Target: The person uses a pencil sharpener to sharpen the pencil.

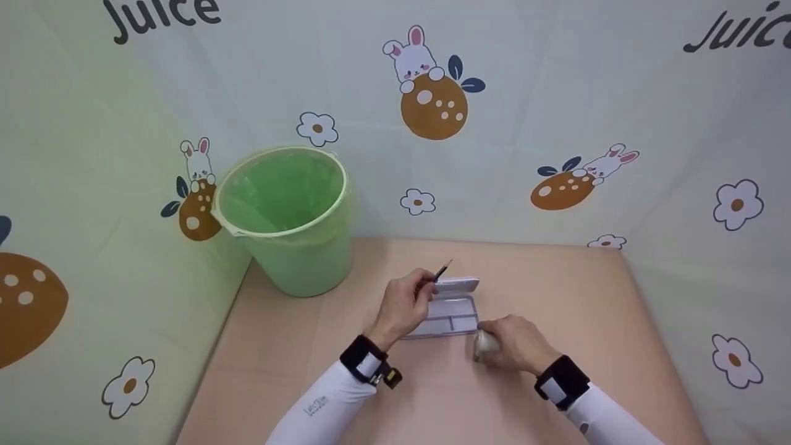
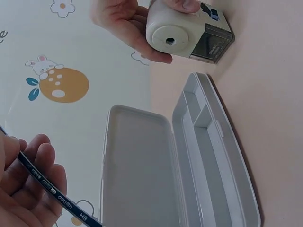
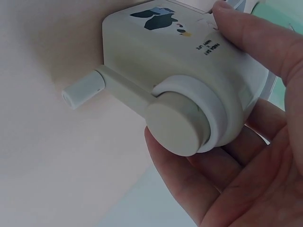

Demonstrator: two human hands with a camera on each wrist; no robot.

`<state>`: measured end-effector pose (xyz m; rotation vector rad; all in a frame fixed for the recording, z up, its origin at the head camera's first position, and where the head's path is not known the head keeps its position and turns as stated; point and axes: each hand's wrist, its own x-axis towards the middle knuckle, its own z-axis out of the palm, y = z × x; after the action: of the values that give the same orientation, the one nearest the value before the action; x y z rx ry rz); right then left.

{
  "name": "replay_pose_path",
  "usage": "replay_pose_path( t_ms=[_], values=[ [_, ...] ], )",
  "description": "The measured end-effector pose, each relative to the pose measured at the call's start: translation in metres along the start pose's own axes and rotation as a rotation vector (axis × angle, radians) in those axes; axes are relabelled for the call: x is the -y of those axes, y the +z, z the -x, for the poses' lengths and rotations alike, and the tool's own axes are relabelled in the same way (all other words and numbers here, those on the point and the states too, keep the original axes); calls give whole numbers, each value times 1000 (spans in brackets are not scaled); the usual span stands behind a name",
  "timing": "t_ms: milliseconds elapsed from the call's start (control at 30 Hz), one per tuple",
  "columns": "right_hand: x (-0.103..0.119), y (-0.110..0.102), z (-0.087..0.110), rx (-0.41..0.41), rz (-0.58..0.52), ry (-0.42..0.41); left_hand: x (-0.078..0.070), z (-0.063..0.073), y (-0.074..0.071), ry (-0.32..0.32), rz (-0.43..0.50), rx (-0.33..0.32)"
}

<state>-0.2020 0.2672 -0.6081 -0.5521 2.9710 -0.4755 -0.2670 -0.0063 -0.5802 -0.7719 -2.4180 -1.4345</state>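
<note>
Between thumb and fingers, my left hand [image 1: 401, 304] pinches a dark pencil [image 2: 52, 190] marked HB, its sharpened tip pointing up and away in the head view. My right hand [image 1: 525, 343] grips a cream hand-crank pencil sharpener [image 3: 184, 61] by its body. The round pencil hole and the dark see-through shavings drawer show in the left wrist view; the crank faces the right wrist camera. Beside both hands, a white pencil case [image 1: 465, 324] lies with its lid [image 2: 142, 161] raised. Its divided compartments hold nothing visible. The left hand partly covers the case in the head view.
A green bucket [image 1: 309, 266] with a liner stands at the table's back left. Behind the light tabletop [image 1: 556, 284] hangs a printed cloth [image 1: 494, 167] with rabbits and flowers, and the same cloth borders both sides.
</note>
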Motion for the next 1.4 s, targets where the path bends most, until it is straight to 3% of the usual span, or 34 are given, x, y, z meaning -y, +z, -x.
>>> replay_pose_path(
  t_ms=[133, 467, 633, 767, 900, 1167, 1400],
  values=[
    [-1, 0, 1, -16, 12, -10, 4, -3, 5, 41, -86, 20],
    [-3, 4, 2, -47, 22, -21, 41, 1, 29, 103, -449, 81],
    [-2, 3, 2, -46, 22, 2, 43, 0, 47, 151, -679, 131],
    [0, 4, 3, -37, 30, 13, 45, 1, 62, 146, -835, 180],
    [0, 5, 4, -40, 38, 13, 51, 5, 71, 137, -894, 202],
    [0, 5, 4, -40, 37, -13, 59, 4, 80, 164, -964, 184],
    [0, 6, 4, -29, 34, -5, 64, -2, 86, 116, -984, 239]
  ],
)
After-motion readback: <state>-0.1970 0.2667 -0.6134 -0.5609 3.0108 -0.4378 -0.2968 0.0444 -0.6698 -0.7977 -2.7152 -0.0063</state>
